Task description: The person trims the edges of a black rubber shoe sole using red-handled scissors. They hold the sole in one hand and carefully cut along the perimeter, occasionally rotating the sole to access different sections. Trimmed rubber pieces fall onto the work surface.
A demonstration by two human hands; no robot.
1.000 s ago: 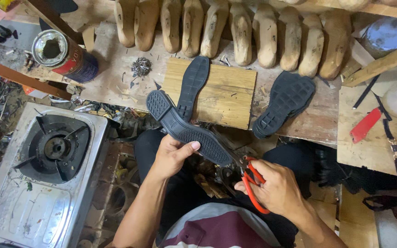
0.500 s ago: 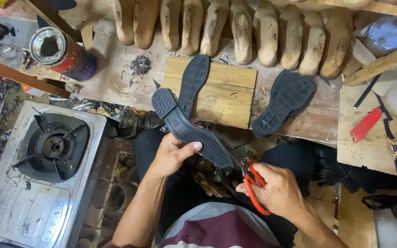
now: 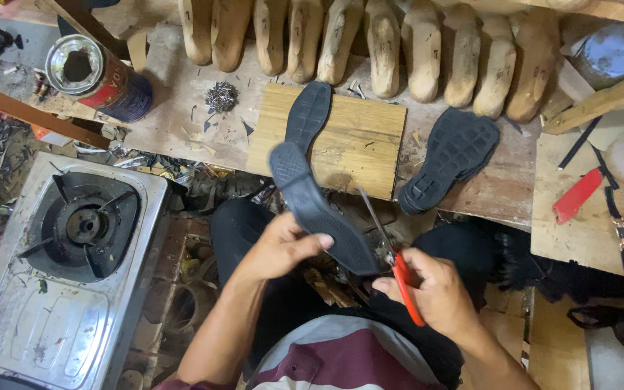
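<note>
Your left hand (image 3: 283, 249) holds a black sole (image 3: 319, 209) up over your lap, fingers closed around its lower part, thumb on top. The sole tilts up and away from you, its far end hanging just in front of the wood board (image 3: 326, 137) on the counter (image 3: 175, 123). Your right hand (image 3: 435, 292) is closed on the red handles of the scissors (image 3: 391, 253), and the blades meet the near edge of the sole.

To cut well, keep the sole steady — hold it tight close to the blades so it does not bend. Take small snips and turn the sole, not the scissors, as you go round the edge. Keep your left thumb back from the blades.

Two more soles lie on the counter: a thin one (image 3: 308, 115) on the board and a wide one (image 3: 449, 159) to the right of it. Wooden lasts (image 3: 384, 43) stand in a row behind them. A tin can (image 3: 95, 76) sits at the far left, and a gas stove (image 3: 74, 253) is down by your left side — well apart from your hands.
</note>
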